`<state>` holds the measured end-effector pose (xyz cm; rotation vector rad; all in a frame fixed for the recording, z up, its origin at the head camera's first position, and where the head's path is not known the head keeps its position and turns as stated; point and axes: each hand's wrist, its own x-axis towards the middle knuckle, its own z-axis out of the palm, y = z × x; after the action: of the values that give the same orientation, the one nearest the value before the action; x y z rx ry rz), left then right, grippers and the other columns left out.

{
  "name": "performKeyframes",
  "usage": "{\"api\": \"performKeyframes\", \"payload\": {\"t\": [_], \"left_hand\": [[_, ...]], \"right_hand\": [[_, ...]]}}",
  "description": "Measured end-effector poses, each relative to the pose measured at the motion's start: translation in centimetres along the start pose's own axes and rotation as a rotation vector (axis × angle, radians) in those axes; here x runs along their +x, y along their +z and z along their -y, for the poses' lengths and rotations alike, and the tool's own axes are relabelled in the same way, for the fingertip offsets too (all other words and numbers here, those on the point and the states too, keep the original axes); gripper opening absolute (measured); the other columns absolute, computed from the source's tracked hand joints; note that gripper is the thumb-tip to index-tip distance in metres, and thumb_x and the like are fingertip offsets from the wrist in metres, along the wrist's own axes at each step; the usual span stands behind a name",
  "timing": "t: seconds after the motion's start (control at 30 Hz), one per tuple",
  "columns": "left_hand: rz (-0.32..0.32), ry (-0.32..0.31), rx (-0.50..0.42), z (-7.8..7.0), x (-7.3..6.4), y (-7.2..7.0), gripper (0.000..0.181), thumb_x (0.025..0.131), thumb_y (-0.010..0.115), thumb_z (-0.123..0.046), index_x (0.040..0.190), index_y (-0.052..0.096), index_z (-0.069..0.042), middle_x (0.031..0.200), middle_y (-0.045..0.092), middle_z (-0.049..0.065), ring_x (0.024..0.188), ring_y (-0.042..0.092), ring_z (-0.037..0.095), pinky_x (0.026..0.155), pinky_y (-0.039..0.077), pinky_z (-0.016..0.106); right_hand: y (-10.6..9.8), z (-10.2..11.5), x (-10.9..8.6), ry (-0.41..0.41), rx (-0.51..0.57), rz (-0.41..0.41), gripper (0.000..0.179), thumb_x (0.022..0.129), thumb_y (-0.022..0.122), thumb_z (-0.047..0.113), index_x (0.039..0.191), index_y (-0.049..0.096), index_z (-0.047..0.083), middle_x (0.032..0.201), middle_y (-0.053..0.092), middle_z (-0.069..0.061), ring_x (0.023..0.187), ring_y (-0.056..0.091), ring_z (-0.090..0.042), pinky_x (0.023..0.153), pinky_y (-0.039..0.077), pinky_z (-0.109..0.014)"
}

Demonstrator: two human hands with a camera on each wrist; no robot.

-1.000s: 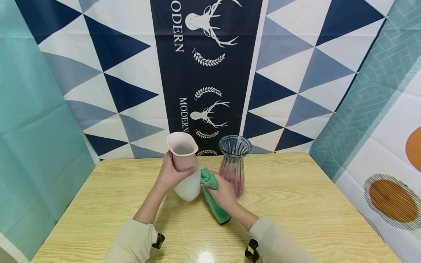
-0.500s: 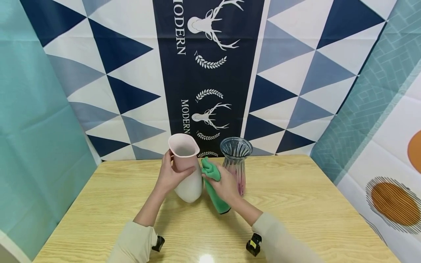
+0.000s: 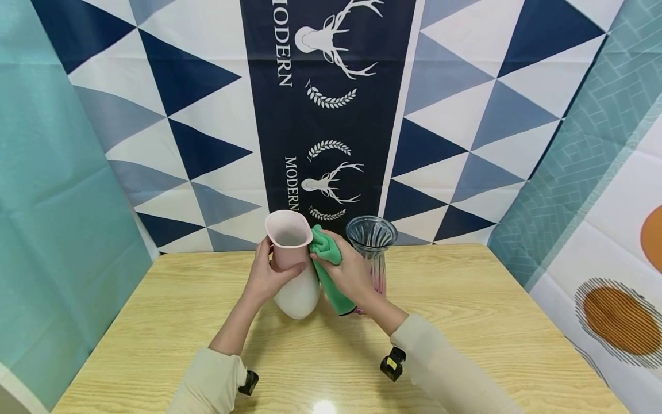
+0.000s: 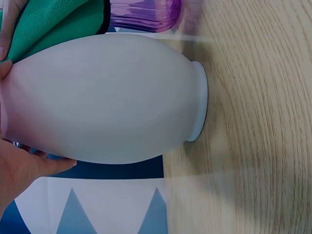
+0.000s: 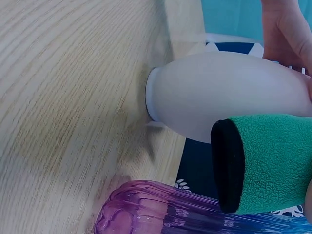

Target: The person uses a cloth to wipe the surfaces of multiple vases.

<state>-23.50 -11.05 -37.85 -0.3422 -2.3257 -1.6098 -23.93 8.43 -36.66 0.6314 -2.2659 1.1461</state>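
A vase [image 3: 300, 287], pink at the neck and white below, stands on the wooden table. My left hand [image 3: 266, 279] grips its neck from the left, thumb across the front. A green cloth [image 3: 327, 248] with a dark edge is bunched in my right hand [image 3: 354, 273], pressed to the vase's right side just under the rim. The cloth's loose end hangs down beside the vase. In the left wrist view the white body [image 4: 117, 102] and its narrow foot show whole. Behind my right hand, partly hidden, stands a ribbed glass vase [image 3: 372, 233], blue at the top and pink below.
The wooden table [image 3: 455, 333] reaches back to a patterned wall cloth [image 3: 331, 115] with triangles and deer heads. Teal cloth [image 3: 62, 201] hangs at the left. The glass vase [image 5: 156, 209] is close to the green cloth in the right wrist view.
My right hand has moved up along the vase's right side with the green cloth, from the lower body to near the rim. My left hand keeps its hold on the neck.
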Motion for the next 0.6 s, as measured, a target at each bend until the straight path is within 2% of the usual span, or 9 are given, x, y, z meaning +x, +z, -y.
{"api": "performKeyframes", "payload": {"t": [0.27, 0.6], "left_hand": [[0.031, -0.015, -0.040, 0.00, 0.10, -0.15, 0.087, 0.072, 0.080, -0.025, 0.142, 0.029, -0.015, 0.135, 0.034, 0.010, 0.123, 0.040, 0.026, 0.104, 0.039, 0.049], [0.055, 0.006, -0.057, 0.12, 0.16, -0.23, 0.084, 0.073, 0.080, -0.021, 0.141, 0.030, -0.016, 0.135, 0.036, 0.009, 0.123, 0.039, 0.026, 0.103, 0.039, 0.050]], "right_hand": [[0.22, -0.03, 0.18, 0.011, 0.023, 0.042, 0.052, 0.083, 0.070, 0.032, 0.131, 0.052, 0.024, 0.125, 0.062, -0.001, 0.105, 0.062, -0.020, 0.083, 0.052, -0.041], [0.68, -0.46, -0.40, 0.008, 0.019, 0.049, 0.048, 0.083, 0.070, 0.030, 0.128, 0.053, 0.020, 0.120, 0.063, -0.006, 0.098, 0.063, -0.021, 0.078, 0.052, -0.039]]}}
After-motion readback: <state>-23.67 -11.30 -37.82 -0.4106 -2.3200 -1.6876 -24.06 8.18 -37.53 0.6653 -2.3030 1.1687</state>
